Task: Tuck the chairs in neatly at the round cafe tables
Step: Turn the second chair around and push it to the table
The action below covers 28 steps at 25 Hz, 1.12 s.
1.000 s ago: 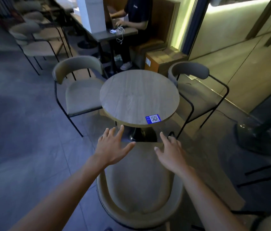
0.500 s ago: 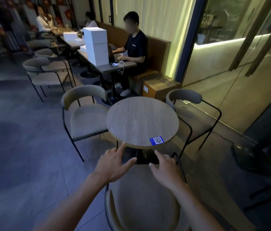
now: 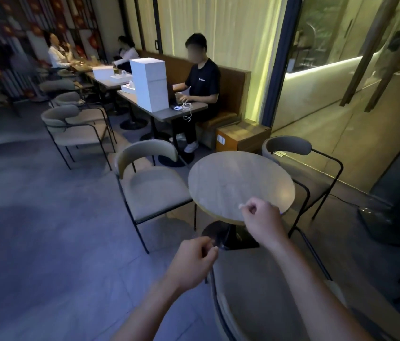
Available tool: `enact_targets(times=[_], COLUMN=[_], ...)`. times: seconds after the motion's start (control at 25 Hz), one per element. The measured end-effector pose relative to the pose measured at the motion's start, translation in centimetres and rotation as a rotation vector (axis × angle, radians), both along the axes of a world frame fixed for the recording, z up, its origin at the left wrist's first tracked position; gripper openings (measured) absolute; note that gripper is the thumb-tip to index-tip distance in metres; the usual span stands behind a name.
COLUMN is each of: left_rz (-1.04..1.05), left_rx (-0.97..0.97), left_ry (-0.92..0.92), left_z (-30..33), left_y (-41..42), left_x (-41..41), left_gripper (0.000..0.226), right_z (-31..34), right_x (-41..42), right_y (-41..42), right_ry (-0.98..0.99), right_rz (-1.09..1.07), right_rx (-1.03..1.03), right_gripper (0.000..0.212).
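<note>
A round wooden cafe table (image 3: 233, 178) stands in the middle on a black pedestal. Three beige chairs with black frames surround it: one on the left (image 3: 152, 185), one on the right (image 3: 299, 168), and the nearest one (image 3: 262, 296) under my arms at the bottom. My left hand (image 3: 194, 262) hovers above the near chair's left front, fingers curled in, holding nothing. My right hand (image 3: 262, 220) is raised over the table's near edge, fingers also curled, touching nothing that I can see.
A person sits at a long table (image 3: 169, 112) with stacked white boxes (image 3: 151, 84) behind the left chair. More chairs (image 3: 76, 129) line the left aisle. A cardboard box (image 3: 240, 139) sits on the floor behind the round table. A glass wall runs along the right.
My view has lifted and turned left. Both hands have pulled back from the near chair and closed from spread fingers into loose fists.
</note>
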<state>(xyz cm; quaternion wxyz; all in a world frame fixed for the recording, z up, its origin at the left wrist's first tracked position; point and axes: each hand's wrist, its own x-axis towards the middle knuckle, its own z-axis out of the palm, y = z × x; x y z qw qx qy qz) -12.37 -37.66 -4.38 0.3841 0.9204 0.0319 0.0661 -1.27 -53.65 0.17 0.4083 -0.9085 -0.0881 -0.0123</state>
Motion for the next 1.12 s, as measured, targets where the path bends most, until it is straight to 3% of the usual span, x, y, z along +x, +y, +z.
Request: enact_targets(times=[0.16, 0.36, 0.52, 0.6, 0.72, 0.88, 1.12], left_rz=[0.048, 0.106, 0.122, 0.100, 0.115, 0.121, 0.165], left_rx=[-0.036, -0.013, 0.056, 0.162, 0.322, 0.393, 0.309], left_ry=[0.011, 0.072, 0.077, 0.121, 0.170, 0.147, 0.014], left_z=[-0.8, -1.2, -2.2, -2.1, -1.2, 1.7, 2.5], left_y=[6.1, 14.4, 22.8, 27.1, 34.9, 44.4, 57.8], left_x=[-2.8, -3.2, -0.5, 1.7, 6.0, 11.5, 20.0], left_gripper=[0.040, 0.034, 0.017, 0.042, 0.067, 0.073, 0.075], right_z=[2.3, 1.7, -0.6, -2.1, -4.4, -6.5, -9.8], right_x=[-1.5, 0.5, 4.1, 6.3, 10.8, 15.5, 20.9], right_y=[7.2, 15.4, 23.9, 28.0, 35.2, 44.0, 55.1], right_ry=[-0.080, -0.040, -0.019, 0.024, 0.053, 0.101, 0.223], right_rz=[0.094, 0.172, 0.242, 0.271, 0.284, 0.253, 0.232], right_rx=[0.023, -0.008, -0.035, -0.051, -0.057, -0.068, -0.139], right_gripper=[0.030, 0.029, 0.013, 0.012, 0.033, 0.041, 0.040])
